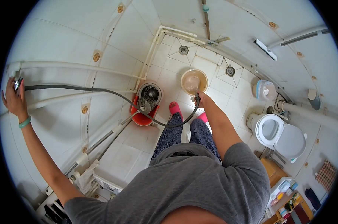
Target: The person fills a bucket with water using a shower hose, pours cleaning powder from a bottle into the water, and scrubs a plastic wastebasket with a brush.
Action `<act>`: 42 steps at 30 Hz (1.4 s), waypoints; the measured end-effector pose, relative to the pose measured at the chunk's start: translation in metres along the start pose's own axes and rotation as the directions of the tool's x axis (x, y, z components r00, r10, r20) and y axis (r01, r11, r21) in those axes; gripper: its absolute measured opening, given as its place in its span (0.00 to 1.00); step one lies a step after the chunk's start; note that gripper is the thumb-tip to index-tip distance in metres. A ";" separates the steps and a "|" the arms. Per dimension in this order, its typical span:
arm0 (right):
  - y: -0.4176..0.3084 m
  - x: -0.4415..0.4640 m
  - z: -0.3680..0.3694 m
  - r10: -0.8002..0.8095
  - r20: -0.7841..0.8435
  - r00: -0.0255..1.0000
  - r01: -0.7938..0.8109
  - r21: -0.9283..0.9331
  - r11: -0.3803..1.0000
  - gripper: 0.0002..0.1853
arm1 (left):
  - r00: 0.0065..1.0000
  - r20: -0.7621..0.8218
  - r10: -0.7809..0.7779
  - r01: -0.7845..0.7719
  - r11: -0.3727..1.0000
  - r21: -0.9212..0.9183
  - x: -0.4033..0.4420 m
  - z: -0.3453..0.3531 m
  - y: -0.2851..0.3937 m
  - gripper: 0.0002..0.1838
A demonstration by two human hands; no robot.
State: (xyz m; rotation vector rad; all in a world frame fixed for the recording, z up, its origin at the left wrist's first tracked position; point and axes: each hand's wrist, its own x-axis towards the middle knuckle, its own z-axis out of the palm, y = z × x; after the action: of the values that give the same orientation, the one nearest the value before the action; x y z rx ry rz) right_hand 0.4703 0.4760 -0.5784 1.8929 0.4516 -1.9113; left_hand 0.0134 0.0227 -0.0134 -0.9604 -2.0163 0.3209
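Note:
At the far left, my left hand (16,100) grips a metal tap (17,85) on the wall, thumb on one side and fingers on the other. A dark hose (113,92) runs from the tap, sags across in front of my legs and curves up to my right hand (202,98). My right hand is closed around the hose near its end, at the near rim of a beige basin (183,84). Water (192,83) shows in the basin, which stands on the floor. Whether water is flowing from the hose I cannot tell.
A red and grey mop bucket (142,120) with a mop (146,104) in it stands left of my feet. Two floor drains (183,50) lie beyond the basin. On the right are a toilet (288,140) and a lidded clear bucket (265,90). Pipes (83,67) run along the left wall.

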 end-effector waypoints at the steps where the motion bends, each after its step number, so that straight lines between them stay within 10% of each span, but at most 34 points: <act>1: -0.001 -0.003 0.000 0.000 -0.014 1.000 -0.001 -0.017 1.000 0.20 | 1.000 -0.020 0.007 -0.007 1.000 -0.028 0.001 0.000 0.002 0.14; 42: -0.010 -0.004 -0.010 -0.004 -0.016 1.000 0.003 -0.051 0.999 0.23 | 0.958 -0.143 0.248 -0.200 0.937 0.285 0.024 -0.014 0.023 0.14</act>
State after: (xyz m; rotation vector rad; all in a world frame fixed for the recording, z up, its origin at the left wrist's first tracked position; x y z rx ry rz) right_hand 0.4733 0.4901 -0.5757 1.8773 0.5039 -1.8702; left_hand 0.0278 0.0545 -0.0033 -1.0101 -1.6533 0.5971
